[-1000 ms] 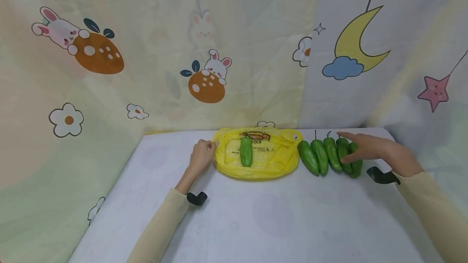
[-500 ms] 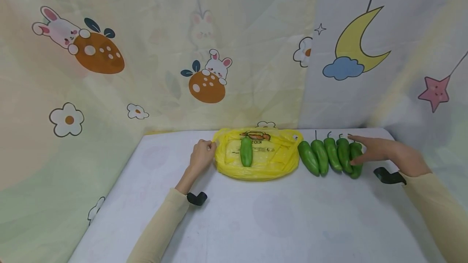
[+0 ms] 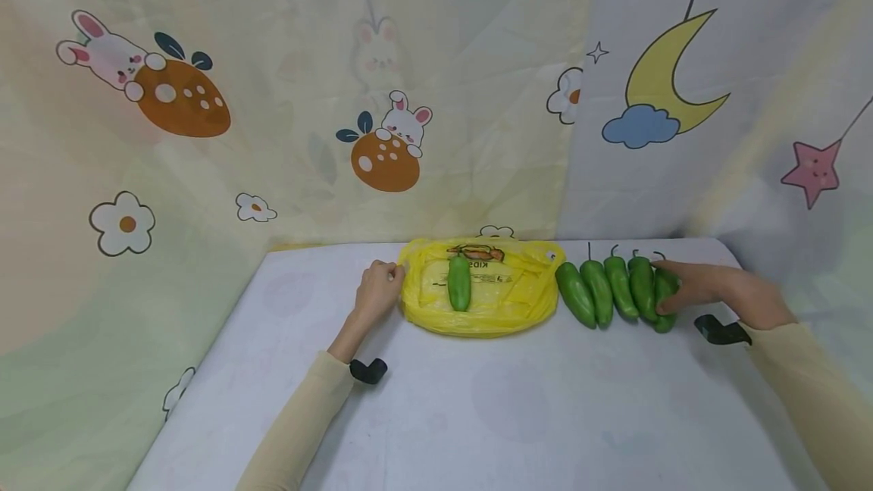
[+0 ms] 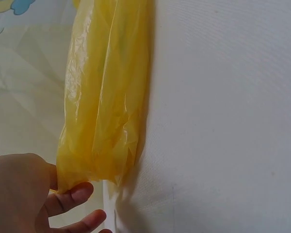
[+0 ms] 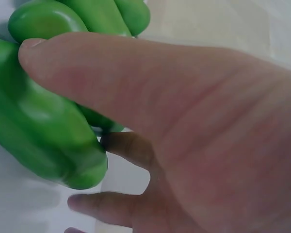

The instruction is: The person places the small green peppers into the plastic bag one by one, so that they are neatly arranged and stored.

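A yellow plastic bag point(image 3: 525, 317) lies flat at the back of the white table, and one green chili pepper point(image 3: 460, 283) shows at its middle; I cannot tell if it lies on or inside the bag. At the bag's left corner my left hand point(image 3: 377, 292) pinches the plastic; the left wrist view shows the bag edge point(image 4: 102, 121) between thumb and finger. Right of the bag stand several green chili peppers point(image 3: 617, 286) in a row. My right hand point(image 3: 723, 290) has thumb and fingers round the rightmost pepper point(image 5: 53, 131), partly hidden by the hand.
The white table point(image 3: 505, 415) stretches towards me in front of the bag and peppers. A printed cloth backdrop point(image 3: 477, 135) hangs directly behind the table's far edge. Black wrist straps point(image 3: 368, 371) sit on both forearms.
My right hand has moved right along the row, and its fingers have come in round the rightmost pepper. The left hand and the bag have stayed in place.
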The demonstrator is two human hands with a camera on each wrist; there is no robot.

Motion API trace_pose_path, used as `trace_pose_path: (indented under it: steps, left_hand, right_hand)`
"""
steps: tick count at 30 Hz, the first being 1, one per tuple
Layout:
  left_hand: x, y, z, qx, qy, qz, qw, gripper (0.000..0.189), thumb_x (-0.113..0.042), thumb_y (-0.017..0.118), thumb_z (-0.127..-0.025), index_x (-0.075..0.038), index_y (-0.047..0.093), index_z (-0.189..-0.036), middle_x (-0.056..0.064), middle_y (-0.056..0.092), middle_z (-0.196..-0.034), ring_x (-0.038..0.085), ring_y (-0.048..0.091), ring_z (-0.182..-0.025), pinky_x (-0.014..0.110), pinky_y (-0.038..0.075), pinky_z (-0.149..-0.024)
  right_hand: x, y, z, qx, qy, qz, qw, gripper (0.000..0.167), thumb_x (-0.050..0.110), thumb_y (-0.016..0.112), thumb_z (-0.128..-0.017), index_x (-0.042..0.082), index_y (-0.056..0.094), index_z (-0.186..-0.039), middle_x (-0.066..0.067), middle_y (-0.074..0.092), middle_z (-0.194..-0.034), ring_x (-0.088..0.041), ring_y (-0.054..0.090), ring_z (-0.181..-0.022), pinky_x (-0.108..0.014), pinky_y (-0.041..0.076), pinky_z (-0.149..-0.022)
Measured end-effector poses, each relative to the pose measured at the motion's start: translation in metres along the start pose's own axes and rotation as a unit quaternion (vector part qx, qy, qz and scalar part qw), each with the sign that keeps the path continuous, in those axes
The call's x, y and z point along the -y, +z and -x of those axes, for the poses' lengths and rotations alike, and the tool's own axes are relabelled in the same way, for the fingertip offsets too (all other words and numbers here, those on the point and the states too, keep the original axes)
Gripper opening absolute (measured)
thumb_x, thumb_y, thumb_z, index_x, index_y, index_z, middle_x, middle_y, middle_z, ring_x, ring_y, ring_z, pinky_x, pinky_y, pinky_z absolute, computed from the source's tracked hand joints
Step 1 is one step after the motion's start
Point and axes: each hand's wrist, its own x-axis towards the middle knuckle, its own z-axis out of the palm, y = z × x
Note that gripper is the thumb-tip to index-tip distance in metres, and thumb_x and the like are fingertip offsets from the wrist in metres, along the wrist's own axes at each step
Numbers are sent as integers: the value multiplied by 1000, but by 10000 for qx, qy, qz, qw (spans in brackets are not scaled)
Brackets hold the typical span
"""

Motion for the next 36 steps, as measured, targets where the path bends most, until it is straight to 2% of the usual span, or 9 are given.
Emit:
trace_pose_path:
  steps: [9, 16, 20, 25, 36]
  left_hand:
    - [-1, -1, 0, 29, -23, -7, 10000, 42, -34, 44, -103, -10, 64, -76, 16, 63, -113, 30, 56, -98, 39, 46, -71]
    - [-2, 1, -1, 42, -49, -23, 10000, 41, -35, 45, -103, -8, 68, -83, 16, 63, -115, 29, 57, -99, 39, 48, -73]
    - [-2, 1, -2, 25, -64, -25, 10000, 40, -36, 46, -103, -8, 69, -86, 15, 63, -114, 29, 56, -98, 39, 48, -74]
    - [-1, 1, -3, 31, -53, -20, 10000, 41, -36, 46, -103, -8, 68, -82, 14, 63, -111, 28, 56, -96, 38, 47, -71]
    - [-2, 1, -2, 30, -36, 15, 10000, 41, -34, 46, -103, -9, 66, -77, 16, 63, -113, 29, 56, -97, 37, 46, -69]
  right_hand:
    - [-5, 5, -4, 68, 36, -102, 9999, 103, 41, 76, -84, -18, 18, -147, -53, 21, -142, -66, 32, -128, -76, 31, -101]
    - [-8, 10, -5, 217, 48, -471, 9986, 105, 34, 76, -85, -21, 12, -146, -53, 21, -140, -62, 36, -122, -75, 31, -101]
    - [-10, 12, -6, 198, 90, -482, 9986, 103, 34, 76, -85, -20, 13, -146, -52, 23, -139, -61, 37, -122, -74, 32, -101]
    - [-9, 14, -4, 150, 168, -444, 9988, 102, 32, 78, -83, -19, 16, -145, -51, 28, -138, -58, 41, -120, -73, 35, -100]
    - [-11, 13, -3, -6, 450, -192, 9988, 102, 35, 82, -78, -12, 22, -146, -48, 39, -131, -54, 50, -111, -69, 42, -93]
